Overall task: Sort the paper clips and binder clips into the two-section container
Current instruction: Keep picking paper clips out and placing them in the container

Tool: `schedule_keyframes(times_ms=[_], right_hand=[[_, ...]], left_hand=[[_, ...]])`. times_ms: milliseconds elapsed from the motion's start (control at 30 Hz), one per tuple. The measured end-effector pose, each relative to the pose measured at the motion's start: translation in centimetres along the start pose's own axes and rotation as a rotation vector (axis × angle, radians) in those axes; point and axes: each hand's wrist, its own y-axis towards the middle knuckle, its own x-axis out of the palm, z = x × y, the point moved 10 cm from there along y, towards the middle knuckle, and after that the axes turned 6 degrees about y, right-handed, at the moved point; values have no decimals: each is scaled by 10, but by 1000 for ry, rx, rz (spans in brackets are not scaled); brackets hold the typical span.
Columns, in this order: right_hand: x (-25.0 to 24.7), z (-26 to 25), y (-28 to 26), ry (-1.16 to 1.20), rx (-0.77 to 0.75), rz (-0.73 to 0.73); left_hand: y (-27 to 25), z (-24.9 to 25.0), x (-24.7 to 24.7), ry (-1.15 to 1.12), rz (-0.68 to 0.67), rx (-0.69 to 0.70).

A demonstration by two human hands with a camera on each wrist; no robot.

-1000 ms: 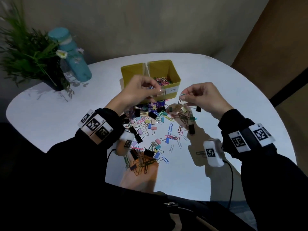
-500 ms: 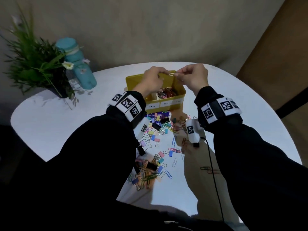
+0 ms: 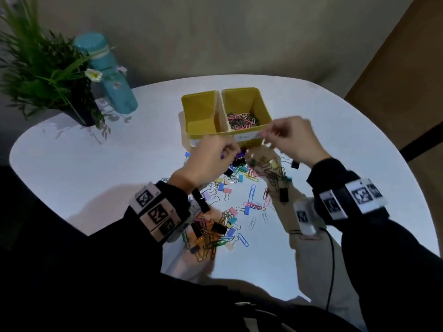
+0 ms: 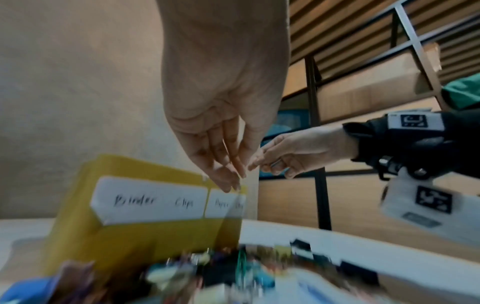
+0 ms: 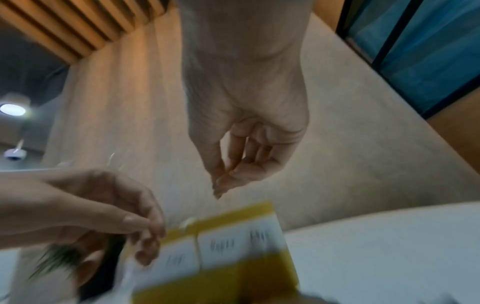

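1. Yellow two-section container point(image 3: 242, 136) stood on the white table point(image 3: 96, 178); right section held paper clips point(image 3: 242, 119), left section, labelled binder clips, looked empty.
2. Mixed pile of clips point(image 3: 230, 192) lay loose just in front of the container.
3. Left hand point(image 3: 211, 159) hung over the pile, fingers loosely straight, apparently holding nothing.
4. Right hand point(image 3: 292, 140) was near the container's front rim, fingertips drawn together; can't tell if pinching anything, too blurred.
5. Judgement: paper clips light, thin, slippery and tangle easily, so pinch one loop; binder clips stiffer, so grip the body.
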Motion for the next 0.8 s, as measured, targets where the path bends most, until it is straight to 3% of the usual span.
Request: schedule_keyframes(times_ms=[167, 300, 367, 500, 700, 800], right_hand=[[73, 36, -38, -532, -70, -348], [88, 42, -45, -750, -68, -336], [88, 39, -49, -780, -81, -324], [95, 37, -69, -766, -162, -462], [82, 41, -66, -740, -164, -346], [77, 37, -66, -581, -174, -297]], left_hand=[[-14, -27, 31, 363, -137, -103], [-24, -39, 27, 520, -122, -214], [-30, -44, 28, 532, -168, -258], [-39, -54, 38, 491, -286, -269], [-46, -56, 51, 336, -303, -232], [-47, -60, 48, 346, -243, -231]])
